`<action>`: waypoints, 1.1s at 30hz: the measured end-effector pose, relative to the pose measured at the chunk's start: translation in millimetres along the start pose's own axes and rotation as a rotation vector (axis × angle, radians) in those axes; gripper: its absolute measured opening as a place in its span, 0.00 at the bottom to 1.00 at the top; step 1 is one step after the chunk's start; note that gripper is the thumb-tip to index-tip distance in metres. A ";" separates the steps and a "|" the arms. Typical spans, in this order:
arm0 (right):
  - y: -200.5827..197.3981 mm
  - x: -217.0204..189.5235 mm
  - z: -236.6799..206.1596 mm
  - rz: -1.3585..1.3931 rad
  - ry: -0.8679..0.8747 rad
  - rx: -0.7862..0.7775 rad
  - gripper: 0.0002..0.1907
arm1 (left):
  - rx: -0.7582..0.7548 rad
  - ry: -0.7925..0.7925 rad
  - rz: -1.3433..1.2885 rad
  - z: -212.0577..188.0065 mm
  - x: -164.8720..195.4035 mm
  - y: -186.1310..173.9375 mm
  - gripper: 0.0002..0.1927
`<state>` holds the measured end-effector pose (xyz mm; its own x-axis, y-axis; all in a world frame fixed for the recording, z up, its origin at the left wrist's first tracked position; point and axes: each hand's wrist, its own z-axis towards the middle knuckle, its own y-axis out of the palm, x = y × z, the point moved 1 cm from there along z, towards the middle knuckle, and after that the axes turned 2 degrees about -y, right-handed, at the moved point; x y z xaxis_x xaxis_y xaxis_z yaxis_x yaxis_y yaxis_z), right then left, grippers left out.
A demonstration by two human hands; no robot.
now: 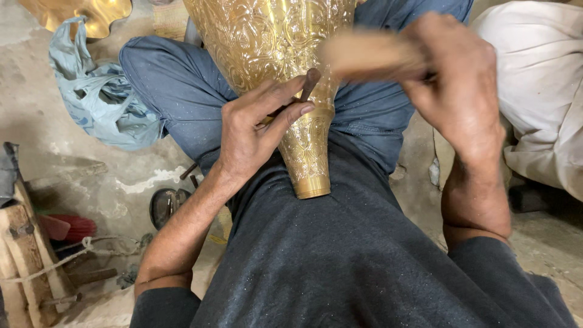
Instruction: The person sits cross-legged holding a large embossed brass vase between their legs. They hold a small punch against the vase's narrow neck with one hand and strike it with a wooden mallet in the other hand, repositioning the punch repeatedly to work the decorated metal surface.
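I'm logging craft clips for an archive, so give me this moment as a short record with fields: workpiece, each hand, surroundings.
workpiece: engraved golden brass vase, narrow end toward the person, resting on the lap
left hand: left hand pinches a thin dark metal punch against the vase
right hand: right hand grips a blurred wooden mallet above the vase
clothing: blue jeans, dark shirt
surroundings: pale blue plastic bag, white cloth bundle, dusty concrete floor
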<state>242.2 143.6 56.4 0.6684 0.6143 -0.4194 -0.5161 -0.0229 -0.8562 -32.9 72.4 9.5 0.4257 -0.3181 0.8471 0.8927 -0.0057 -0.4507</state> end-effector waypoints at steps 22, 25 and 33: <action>3.1 17.1 -6.4 -0.137 -0.102 -0.005 0.16 | 0.003 -0.015 -0.039 3.6 1.4 -2.2 0.18; -4.4 17.1 -2.4 -0.132 -0.025 0.124 0.12 | 0.002 -0.058 -0.043 3.2 0.5 -2.5 0.18; 5.1 13.4 4.8 -0.317 -0.213 -0.109 0.13 | -0.024 -0.061 -0.030 3.1 -6.6 0.1 0.18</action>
<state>245.9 155.5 47.9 0.6537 0.7538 -0.0669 -0.2344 0.1177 -0.9650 -35.1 77.5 4.8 0.4078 -0.2587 0.8757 0.9016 -0.0374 -0.4309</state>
